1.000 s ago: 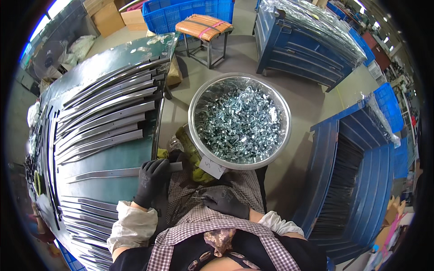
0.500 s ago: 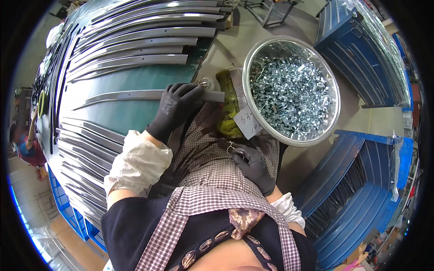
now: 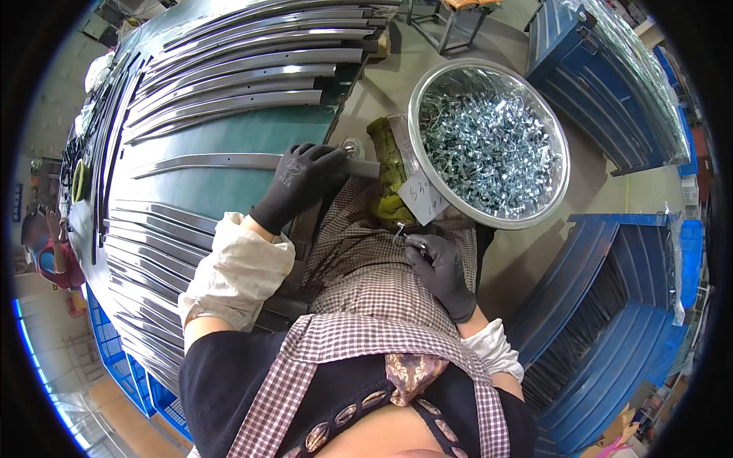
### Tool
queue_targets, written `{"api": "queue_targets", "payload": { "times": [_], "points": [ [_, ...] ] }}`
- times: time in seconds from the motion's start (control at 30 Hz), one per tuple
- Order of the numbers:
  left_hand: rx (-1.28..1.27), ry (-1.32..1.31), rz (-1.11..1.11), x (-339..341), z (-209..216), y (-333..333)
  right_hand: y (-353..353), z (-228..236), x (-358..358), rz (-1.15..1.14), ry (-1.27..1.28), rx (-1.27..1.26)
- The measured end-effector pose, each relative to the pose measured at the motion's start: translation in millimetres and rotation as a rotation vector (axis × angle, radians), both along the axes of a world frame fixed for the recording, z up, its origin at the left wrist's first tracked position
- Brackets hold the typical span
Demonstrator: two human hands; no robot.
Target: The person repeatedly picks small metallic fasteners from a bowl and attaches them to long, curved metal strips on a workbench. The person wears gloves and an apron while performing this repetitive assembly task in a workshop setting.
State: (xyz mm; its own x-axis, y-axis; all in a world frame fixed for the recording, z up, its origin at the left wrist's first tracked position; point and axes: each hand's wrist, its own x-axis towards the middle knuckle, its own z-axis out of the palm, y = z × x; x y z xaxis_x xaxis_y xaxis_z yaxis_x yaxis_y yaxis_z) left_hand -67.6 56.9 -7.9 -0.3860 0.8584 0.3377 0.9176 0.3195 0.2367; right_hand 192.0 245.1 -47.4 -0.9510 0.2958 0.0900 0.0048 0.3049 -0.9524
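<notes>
My left hand [image 3: 299,183], in a dark glove, is closed around a long dark metal strip [image 3: 221,161] close to its right end. The strip's left part lies along the green tabletop [image 3: 221,130], and its right tip sticks out past my fingers, over the table edge. Above my checked apron [image 3: 359,278], my gloved right hand [image 3: 443,271] pinches a small shiny metal clip [image 3: 401,230] at its fingertips. Its exact shape is hard to make out. At the far right, a round metal bowl [image 3: 414,126] holds a heap of small shiny metal clips [image 3: 489,145].
More strips [image 3: 252,84] lie in rows on the table, beyond and nearer than the held one. A yellow-green cloth [image 3: 388,160] and a white card [image 3: 422,198] sit beside the bowl. Blue metal bins [image 3: 603,99] stand on the right. Another person [image 3: 57,256] is at the far left.
My right hand has shifted slightly right, and the small clip at its fingertips points farther forward. My left hand keeps its grip on the strip. The whole view has moved a little.
</notes>
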Motion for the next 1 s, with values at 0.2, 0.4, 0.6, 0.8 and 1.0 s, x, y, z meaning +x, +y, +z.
{"api": "queue_targets", "payload": {
  "times": [0.2, 0.4, 0.6, 0.8, 1.0],
  "points": [
    [-0.156, -0.432, -0.18, 61.6, 52.4, -0.2, -5.8, 28.1, -20.3, 0.034, 0.084, 0.111],
    [0.049, -0.423, -0.237, 80.0, 31.4, -2.4, -15.2, 45.9, -34.4, 0.147, -0.044, -0.243],
    [-0.093, 0.184, -0.424, 71.6, 28.0, -1.3, -10.1, 36.1, -38.7, 0.207, -0.242, -0.579],
    [-0.138, 0.258, -0.479, 65.0, 19.7, -0.9, -9.1, 14.2, -40.9, 0.177, -0.193, -0.676],
    [0.072, 0.133, -0.105, 12.8, 19.5, 12.4, 10.1, 6.9, -50.0, 0.097, -0.086, -0.392]
  ]
}}
